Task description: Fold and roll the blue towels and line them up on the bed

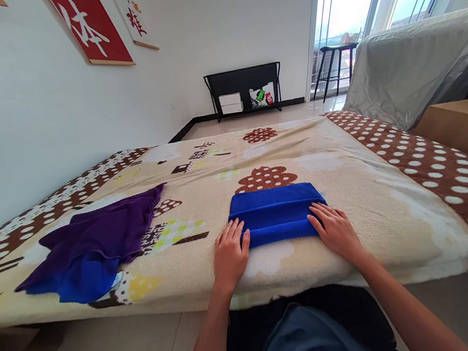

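A blue cloth (pixel 276 213), folded into a wide strip with creases running across it, lies on the bed near its front edge. At its left end rests my left hand (pixel 231 252), fingers stretched out over the fabric. My right hand (pixel 336 228) lies on the opposite end in the same way, fingers spread. Neither hand grips the cloth; both press on its ends from above. To the left, a purple cloth (pixel 106 228) sits crumpled over another blue cloth (pixel 83 278), which is partly hidden.
The bed is covered by a cream blanket (pixel 378 213) with a brown polka-dot border. A black rack (pixel 243 81) stands by the far wall. A plastic-covered piece of furniture (pixel 422 62) and a cardboard box (pixel 462 129) stand on the right. A stool (pixel 338 62) is near the window.
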`<action>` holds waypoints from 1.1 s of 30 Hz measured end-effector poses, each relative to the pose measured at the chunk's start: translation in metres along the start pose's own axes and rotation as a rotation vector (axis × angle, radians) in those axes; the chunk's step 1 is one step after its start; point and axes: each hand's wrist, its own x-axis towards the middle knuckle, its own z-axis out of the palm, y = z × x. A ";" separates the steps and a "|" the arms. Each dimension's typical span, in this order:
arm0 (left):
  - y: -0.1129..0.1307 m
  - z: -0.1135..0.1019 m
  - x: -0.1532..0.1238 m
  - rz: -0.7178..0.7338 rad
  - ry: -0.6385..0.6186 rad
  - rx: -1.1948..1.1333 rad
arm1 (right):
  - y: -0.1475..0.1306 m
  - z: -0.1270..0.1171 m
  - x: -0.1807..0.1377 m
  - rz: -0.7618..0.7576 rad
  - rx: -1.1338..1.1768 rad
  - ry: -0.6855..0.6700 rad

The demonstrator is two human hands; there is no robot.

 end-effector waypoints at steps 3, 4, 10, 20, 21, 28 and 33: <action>0.000 0.000 0.000 -0.003 0.000 -0.001 | 0.000 0.000 0.000 -0.003 -0.003 0.001; 0.001 0.000 0.000 -0.004 0.001 -0.003 | 0.000 0.000 0.000 -0.002 -0.004 0.001; 0.001 0.000 0.000 -0.007 0.001 -0.008 | 0.000 0.001 0.000 -0.004 -0.002 0.002; 0.001 0.000 0.000 -0.004 0.018 -0.015 | 0.001 0.001 -0.001 -0.003 0.008 -0.001; 0.001 0.000 0.000 -0.002 0.022 -0.016 | 0.001 0.001 -0.001 -0.005 0.011 0.001; 0.001 0.001 0.000 0.004 0.038 -0.017 | 0.001 0.001 -0.001 -0.004 0.017 -0.006; 0.000 0.002 -0.001 0.006 0.041 -0.023 | 0.002 0.001 -0.001 -0.007 0.010 -0.007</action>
